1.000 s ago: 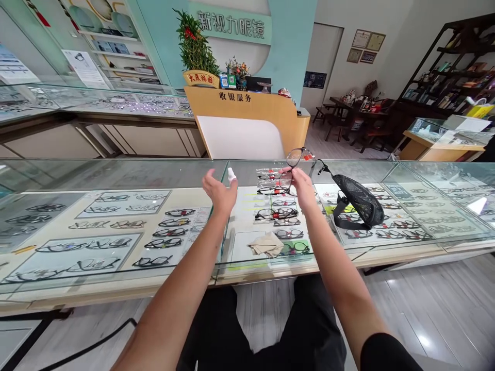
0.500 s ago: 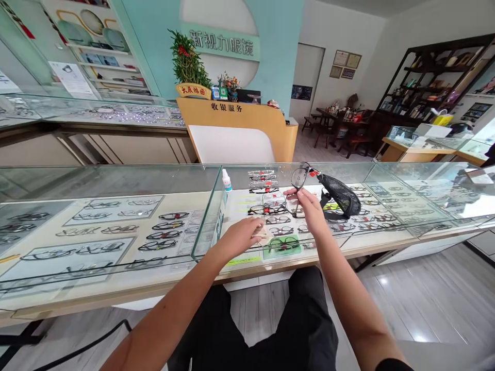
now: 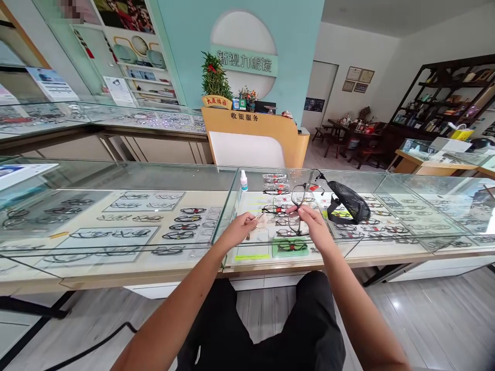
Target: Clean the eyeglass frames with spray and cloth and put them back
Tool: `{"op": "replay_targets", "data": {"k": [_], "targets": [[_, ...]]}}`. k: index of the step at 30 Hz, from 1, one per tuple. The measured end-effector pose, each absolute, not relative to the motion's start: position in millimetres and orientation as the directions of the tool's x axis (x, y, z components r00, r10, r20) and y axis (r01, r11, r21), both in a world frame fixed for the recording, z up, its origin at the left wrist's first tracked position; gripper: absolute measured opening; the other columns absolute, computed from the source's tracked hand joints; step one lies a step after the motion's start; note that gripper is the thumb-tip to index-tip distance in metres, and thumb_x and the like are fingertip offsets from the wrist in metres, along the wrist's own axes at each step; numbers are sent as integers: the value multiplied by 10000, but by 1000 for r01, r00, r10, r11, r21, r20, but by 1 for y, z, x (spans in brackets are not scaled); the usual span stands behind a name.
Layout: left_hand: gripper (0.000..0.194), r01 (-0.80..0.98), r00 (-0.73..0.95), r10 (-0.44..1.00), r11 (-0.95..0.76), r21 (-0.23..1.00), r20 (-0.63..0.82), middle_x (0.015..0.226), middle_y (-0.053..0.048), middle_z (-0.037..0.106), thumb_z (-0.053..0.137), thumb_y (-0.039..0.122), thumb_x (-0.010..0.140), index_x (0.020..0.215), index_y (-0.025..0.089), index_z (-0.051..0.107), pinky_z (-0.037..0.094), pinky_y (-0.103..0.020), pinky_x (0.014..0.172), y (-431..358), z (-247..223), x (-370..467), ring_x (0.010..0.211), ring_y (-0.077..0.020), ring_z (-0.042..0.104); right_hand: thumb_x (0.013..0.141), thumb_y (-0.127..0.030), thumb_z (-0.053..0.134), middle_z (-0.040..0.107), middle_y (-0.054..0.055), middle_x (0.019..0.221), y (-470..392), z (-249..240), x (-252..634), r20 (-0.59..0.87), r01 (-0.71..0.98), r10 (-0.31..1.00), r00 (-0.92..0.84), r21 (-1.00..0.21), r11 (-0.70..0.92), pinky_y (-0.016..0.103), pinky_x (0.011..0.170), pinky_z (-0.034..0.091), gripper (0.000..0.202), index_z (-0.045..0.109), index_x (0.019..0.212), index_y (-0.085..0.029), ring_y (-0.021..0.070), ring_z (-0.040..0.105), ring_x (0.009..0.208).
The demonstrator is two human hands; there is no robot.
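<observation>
My right hand pinches a pair of eyeglasses near the bridge. The frame is dark and thin, and its lenses stand one above the other over the glass counter. Left of it, my left hand is closed on a pale, thin cloth that sticks out past the fingertips. The cloth and the eyeglasses are apart. Behind my left hand a small white bottle stands upright on the counter. A black mesh case with a strap lies to the right of my right hand.
Under the glass lie rows of spectacle frames, some on a green card. A wooden cash desk with a potted plant stands beyond the counter. More display cases are at the right.
My left hand has lifted slightly and now pinches the cloth at its fingertips. The eyeglasses stay in my right hand, turned somewhat. The camera view has shifted left and up.
</observation>
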State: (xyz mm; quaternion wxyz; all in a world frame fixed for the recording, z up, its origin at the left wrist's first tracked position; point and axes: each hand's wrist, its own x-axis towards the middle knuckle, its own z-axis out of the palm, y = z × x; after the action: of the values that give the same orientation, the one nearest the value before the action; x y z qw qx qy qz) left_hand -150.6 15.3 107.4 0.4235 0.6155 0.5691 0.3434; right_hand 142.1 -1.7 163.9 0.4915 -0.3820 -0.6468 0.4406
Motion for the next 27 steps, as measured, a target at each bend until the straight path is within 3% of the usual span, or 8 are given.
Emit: {"op": "replay_targets", "data": {"k": [5,9,13,16,19,22,27], "targets": [[441,436,98,995,-54,898,13,679,-11,691,757,675,817,872,245,833,384,-296,569,-2,120,-159,582,-196,575,1027,-708,655,818,60,1141,-8,162,130,290,53,918,-268,-948,315,422,952,506,467,872,1033,-295,296,679,1040],[400,440,63,998,-44,897,18,653,-19,719,767,635,823,866,256,886,414,-311,603,-5,124,-163,625,-228,629,1034,-684,665,809,64,1155,-12,160,124,279,49,915,-292,-951,306,411,973,501,448,874,1027,-288,286,674,1051],[392,420,19,1000,4,907,-14,1034,-67,891,803,590,796,976,266,932,519,-342,747,-6,130,-166,953,-321,779,1041,-666,670,819,64,1200,-16,158,122,266,35,915,-304,-957,289,417,992,501,426,873,1024,-292,285,663,1063],[372,402,6,1000,22,916,-27,1195,-87,890,819,560,778,964,261,937,554,-373,842,-9,141,-166,1083,-358,785,1042,-666,671,821,65,1198,-19,158,122,259,38,916,-305,-958,284,421,999,500,431,872,1043,-285,285,658,1062],[318,326,-3,1000,23,945,-23,1029,-93,881,849,544,747,845,247,900,543,-367,772,-11,153,-163,915,-314,760,1033,-669,685,819,60,1171,-21,159,120,255,33,916,-311,-960,279,419,1000,501,424,869,1039,-287,287,658,1052],[342,110,-45,996,80,991,-75,802,-57,777,900,536,684,784,219,819,517,-339,676,-9,161,-158,740,-238,669,1026,-681,684,811,56,1142,-23,160,117,252,25,909,-331,-961,276,408,960,506,426,870,1018,-298,291,656,1050],[461,-128,-64,991,107,986,-116,832,-17,723,914,567,664,867,224,683,576,-337,704,-5,176,-144,782,-211,698,1018,-712,680,789,59,1069,-27,163,109,232,21,893,-385,-965,260,401,916,500,453,877,1022,-305,288,648,1023]]}}
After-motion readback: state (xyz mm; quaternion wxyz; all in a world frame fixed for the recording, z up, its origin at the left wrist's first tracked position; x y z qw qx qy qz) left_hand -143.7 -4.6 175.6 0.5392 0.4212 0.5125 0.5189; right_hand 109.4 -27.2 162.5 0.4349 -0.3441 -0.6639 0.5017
